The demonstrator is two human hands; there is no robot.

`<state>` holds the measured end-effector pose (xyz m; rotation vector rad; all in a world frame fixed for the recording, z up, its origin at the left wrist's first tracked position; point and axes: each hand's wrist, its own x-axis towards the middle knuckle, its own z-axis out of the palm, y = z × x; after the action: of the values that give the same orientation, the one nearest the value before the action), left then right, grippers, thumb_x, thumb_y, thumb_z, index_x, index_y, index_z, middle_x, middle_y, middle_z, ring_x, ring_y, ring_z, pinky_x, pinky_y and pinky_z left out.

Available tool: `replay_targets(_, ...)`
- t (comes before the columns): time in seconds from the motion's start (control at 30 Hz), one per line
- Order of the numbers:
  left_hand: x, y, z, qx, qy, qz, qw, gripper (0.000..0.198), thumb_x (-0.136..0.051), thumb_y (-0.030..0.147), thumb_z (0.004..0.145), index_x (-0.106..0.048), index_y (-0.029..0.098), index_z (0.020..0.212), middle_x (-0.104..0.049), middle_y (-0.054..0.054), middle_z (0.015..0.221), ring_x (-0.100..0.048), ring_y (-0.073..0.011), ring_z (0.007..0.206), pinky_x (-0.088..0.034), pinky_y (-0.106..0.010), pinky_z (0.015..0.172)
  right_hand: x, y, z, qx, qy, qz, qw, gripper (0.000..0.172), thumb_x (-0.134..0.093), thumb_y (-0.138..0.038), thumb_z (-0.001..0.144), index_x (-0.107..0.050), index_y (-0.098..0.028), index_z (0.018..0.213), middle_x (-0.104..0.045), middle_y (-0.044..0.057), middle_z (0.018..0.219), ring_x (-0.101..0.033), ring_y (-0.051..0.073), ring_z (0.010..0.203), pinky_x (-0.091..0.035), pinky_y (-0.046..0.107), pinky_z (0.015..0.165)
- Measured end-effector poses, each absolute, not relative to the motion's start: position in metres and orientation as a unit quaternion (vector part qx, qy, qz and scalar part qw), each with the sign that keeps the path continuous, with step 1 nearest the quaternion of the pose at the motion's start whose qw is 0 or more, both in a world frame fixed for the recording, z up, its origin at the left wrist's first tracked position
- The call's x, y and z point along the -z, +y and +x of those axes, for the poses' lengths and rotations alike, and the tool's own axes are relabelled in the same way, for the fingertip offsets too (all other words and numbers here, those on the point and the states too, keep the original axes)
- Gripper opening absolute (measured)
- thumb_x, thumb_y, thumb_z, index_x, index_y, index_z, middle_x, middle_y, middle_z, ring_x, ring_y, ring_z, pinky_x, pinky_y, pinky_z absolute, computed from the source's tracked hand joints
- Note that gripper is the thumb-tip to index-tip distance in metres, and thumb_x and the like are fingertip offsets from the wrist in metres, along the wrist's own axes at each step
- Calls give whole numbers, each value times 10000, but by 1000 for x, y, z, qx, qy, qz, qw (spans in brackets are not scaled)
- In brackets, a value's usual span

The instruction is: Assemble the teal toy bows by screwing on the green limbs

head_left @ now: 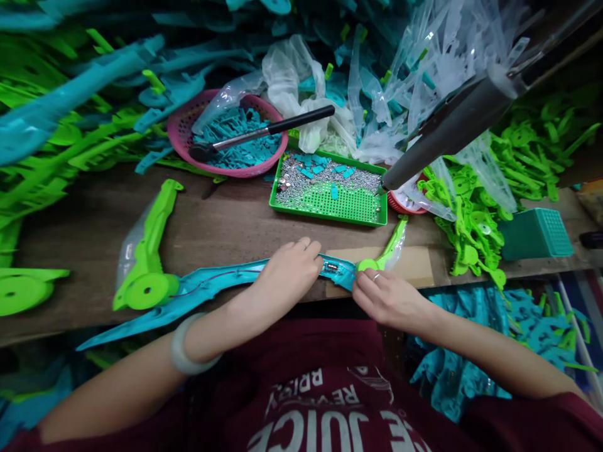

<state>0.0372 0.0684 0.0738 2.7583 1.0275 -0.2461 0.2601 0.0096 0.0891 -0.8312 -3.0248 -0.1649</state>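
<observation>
A long teal plastic toy part [207,285] lies across the wooden bench's front edge. My left hand [288,271] rests curled over it and holds it down near its right end. My right hand [387,298] pinches that end, where small metal pieces [331,267] sit in the teal shell. A lime green part [387,251] in clear wrap lies just beyond my right fingers. On my left wrist is a pale bangle [181,351].
A green tray [330,207] holds small metal screws and teal bits. A pink basket [181,135] of teal pieces carries a hammer [264,130]. A lime green part [148,251] lies left. Heaps of green and teal parts and clear bags ring the bench. A teal basket [537,233] stands right.
</observation>
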Motion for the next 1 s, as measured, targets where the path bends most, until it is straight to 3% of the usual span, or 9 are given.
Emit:
replay_targets(0.1, -73, 69, 37, 79, 346, 930, 98, 110, -596, 112, 919, -702, 138, 906, -625, -100, 908, -571, -266, 890, -412, -349, 682, -75, 2, 257, -62, -909, -404, 83, 222, -406, -101, 997, -627, -113, 1014, -606, 61, 772, -563, 170, 688, -469, 288, 590)
replay_targets(0.23, -71, 69, 37, 73, 343, 931, 100, 125, -578, 110, 923, -693, 134, 880, -618, -107, 907, -574, -272, 898, -419, -358, 691, -63, -6, 251, -183, -799, -541, 188, 132, -491, -132, 980, -613, -158, 936, -629, 37, 804, -623, 144, 737, -504, 248, 676)
replay_targets(0.47, -70, 57, 36, 37, 350, 933, 70, 105, -588, 123, 888, -688, 98, 909, -622, -134, 924, -580, -299, 927, -449, -388, 707, -70, -9, 249, -220, -749, -606, 152, 128, -548, -132, 934, -622, -175, 839, -618, 39, 809, -615, 161, 714, -474, 261, 655)
replay_targets(0.57, -65, 49, 38, -57, 342, 936, 57, 207, -550, 159, 925, -666, 86, 1081, -645, -136, 994, -585, -294, 931, -466, -400, 730, -70, -8, 247, -271, -708, -621, 201, 125, -574, -116, 915, -614, -178, 814, -614, 11, 765, -605, 135, 682, -460, 237, 647)
replay_targets(0.67, -53, 41, 45, -168, 295, 936, 96, 296, -516, 205, 972, -597, 109, 1240, -660, -122, 1142, -586, -273, 1036, -480, -406, 858, -67, -9, 244, -279, -677, -638, 239, 130, -567, -121, 910, -611, -181, 803, -604, 2, 743, -581, 127, 654, -450, 231, 624)
replay_targets(0.8, -36, 36, 59, -207, 285, 922, 164, 237, -518, 222, 986, -601, 139, 1192, -687, -85, 1110, -600, -248, 1048, -466, -411, 952, -65, -10, 240, -293, -657, -645, 257, 124, -573, -118, 896, -616, -180, 798, -599, -5, 732, -566, 118, 636, -444, 225, 610)
replay_targets(1.0, -34, 44, 59, -231, 320, 887, 240, 182, -478, 162, 990, -594, 142, 1129, -680, -75, 1009, -593, -228, 969, -501, -371, 858, -60, -14, 239, -264, -685, -632, 250, 124, -567, -126, 906, -626, -178, 811, -601, 8, 760, -565, 126, 655, -447, 240, 636)
